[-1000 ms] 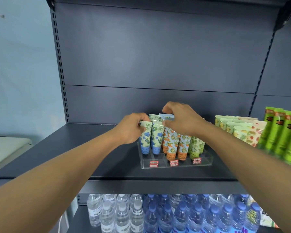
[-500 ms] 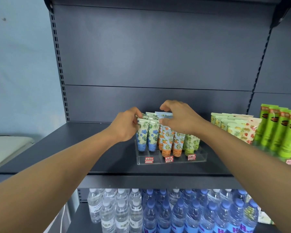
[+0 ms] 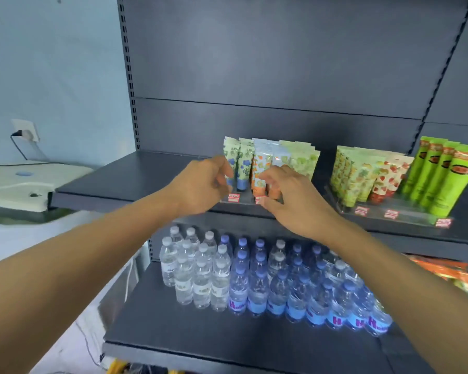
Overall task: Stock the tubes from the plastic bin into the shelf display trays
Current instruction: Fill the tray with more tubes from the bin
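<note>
Head view: both hands in front of the clear tray [image 3: 243, 200] on the upper shelf [image 3: 135, 176]; tubes [image 3: 257, 160] stand upright in it. Left hand [image 3: 203, 184] and right hand [image 3: 289, 198] loosely curled, holding nothing, just before the tubes; contact unclear from blur. Water bottles [image 3: 254, 282] on the shelf below.

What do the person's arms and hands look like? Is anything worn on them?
Both forearms are bare up to the frame edge, with no sleeves visible. The left hand and right hand wear no gloves. No watch, bracelet or ring shows on either, though motion blur hides fine detail on the fingers.
</note>
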Demonstrator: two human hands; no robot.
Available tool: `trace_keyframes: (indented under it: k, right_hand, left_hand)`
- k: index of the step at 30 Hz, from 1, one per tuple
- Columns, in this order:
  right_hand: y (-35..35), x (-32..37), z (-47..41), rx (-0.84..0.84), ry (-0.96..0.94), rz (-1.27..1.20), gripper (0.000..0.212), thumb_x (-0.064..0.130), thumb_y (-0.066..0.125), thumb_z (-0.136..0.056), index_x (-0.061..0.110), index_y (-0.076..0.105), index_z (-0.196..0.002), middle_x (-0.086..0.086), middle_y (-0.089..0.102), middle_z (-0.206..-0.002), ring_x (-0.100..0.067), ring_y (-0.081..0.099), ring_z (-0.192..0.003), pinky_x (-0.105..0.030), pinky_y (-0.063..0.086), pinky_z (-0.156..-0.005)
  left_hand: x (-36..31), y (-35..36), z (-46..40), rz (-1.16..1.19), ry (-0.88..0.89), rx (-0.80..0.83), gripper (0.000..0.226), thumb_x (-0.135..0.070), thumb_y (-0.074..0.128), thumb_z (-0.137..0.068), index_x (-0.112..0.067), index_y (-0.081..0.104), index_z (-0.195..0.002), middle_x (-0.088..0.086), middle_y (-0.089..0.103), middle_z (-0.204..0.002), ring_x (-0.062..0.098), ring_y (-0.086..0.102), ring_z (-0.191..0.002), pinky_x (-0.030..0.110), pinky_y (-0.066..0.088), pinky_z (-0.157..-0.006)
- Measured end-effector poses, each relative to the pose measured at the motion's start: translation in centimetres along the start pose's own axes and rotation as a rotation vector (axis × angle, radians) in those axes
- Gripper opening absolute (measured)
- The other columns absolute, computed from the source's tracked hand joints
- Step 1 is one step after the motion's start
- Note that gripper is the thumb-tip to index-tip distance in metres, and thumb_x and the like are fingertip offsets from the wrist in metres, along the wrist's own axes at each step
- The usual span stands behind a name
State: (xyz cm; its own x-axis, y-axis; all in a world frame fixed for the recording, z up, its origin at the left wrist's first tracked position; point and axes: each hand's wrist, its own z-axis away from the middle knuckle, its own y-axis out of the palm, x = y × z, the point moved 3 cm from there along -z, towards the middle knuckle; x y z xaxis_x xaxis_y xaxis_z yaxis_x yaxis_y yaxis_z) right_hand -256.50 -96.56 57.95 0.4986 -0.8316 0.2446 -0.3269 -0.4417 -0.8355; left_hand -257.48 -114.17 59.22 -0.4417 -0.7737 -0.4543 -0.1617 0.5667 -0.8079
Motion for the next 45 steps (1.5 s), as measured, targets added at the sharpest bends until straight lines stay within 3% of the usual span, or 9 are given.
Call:
trace_keyframes:
  k: [5,9,15,25,35,40,45]
  right_hand:
    - [5.3,-1.3,6.9,0.176,0.04,-0.124,0.036,0.02,0.06,-0.088,0.015,0.051,-0.122,-0.005,0.054,-0.116,-0.022,0.055,-0.104,-0.042,0.046,-0.088]
    - [11.0,-3.2,13.1,0.35,0.148,-0.171,0.031,0.022,0.057,-0.089,0.015,0.051,-0.119,-0.004,0.054,-0.114,-0.024,0.054,-0.105,-0.041,0.044,-0.089]
    - [19.5,-6.2,23.4,0.582,0.349,-0.23,0.034,0.021,0.06,-0.088,0.01,0.054,-0.119,-0.009,0.058,-0.117,-0.026,0.056,-0.108,-0.038,0.045,-0.092]
    - [33.5,-9.8,40.0,0.89,0.68,-0.273,0.04,0.023,0.059,-0.088,0.008,0.05,-0.124,-0.011,0.058,-0.124,-0.026,0.055,-0.114,-0.038,0.047,-0.094]
    - [49.6,-13.6,49.3,1.071,0.716,-0.322,0.04,0.023,0.061,-0.085,0.008,0.049,-0.121,-0.013,0.061,-0.117,-0.03,0.057,-0.108,-0.029,0.044,-0.083]
    - [57.5,-16.0,49.9,0.993,0.7,-0.337,0.041,0.019,0.059,-0.086,0.006,0.044,-0.122,-0.017,0.056,-0.116,-0.033,0.055,-0.107,-0.037,0.049,-0.086]
    - [64.0,-16.8,49.8,0.91,0.729,-0.359,0.047,0.025,0.064,-0.086,0.003,0.04,-0.12,-0.017,0.055,-0.116,-0.033,0.055,-0.107,-0.032,0.042,-0.079]
  left_hand:
    - [0.6,6.7,6.4,0.046,-0.117,0.108,0.014,-0.01,0.061,-0.086,-0.011,0.059,-0.1,-0.004,0.063,-0.078,0.016,0.057,-0.075,0.029,0.048,-0.079]
    - [2.6,13.7,11.3,0.104,-0.272,0.278,0.015,-0.014,0.058,-0.087,-0.014,0.058,-0.102,0.001,0.064,-0.086,0.023,0.061,-0.085,0.035,0.05,-0.082]
    - [6.6,24.8,19.1,0.126,-0.424,0.541,0.019,-0.015,0.057,-0.089,-0.009,0.06,-0.107,0.006,0.067,-0.098,0.022,0.062,-0.096,0.026,0.044,-0.081]
    - [12.7,40.1,31.6,0.173,-0.553,0.872,0.018,-0.015,0.054,-0.089,-0.012,0.057,-0.107,0.005,0.066,-0.099,0.019,0.061,-0.087,0.028,0.047,-0.078]
    - [18.9,55.2,39.7,0.028,-0.743,0.894,0.04,-0.008,0.056,-0.084,-0.004,0.043,-0.121,0.017,0.059,-0.116,0.031,0.055,-0.112,0.033,0.043,-0.091]
    - [22.4,61.4,40.8,-0.092,-0.825,0.874,0.043,-0.008,0.054,-0.085,-0.002,0.036,-0.125,0.022,0.054,-0.119,0.038,0.05,-0.115,0.038,0.041,-0.088]
    - [24.7,65.5,41.7,-0.101,-0.864,0.803,0.038,-0.001,0.05,-0.083,-0.002,0.038,-0.118,0.023,0.051,-0.117,0.041,0.05,-0.11,0.041,0.039,-0.085]
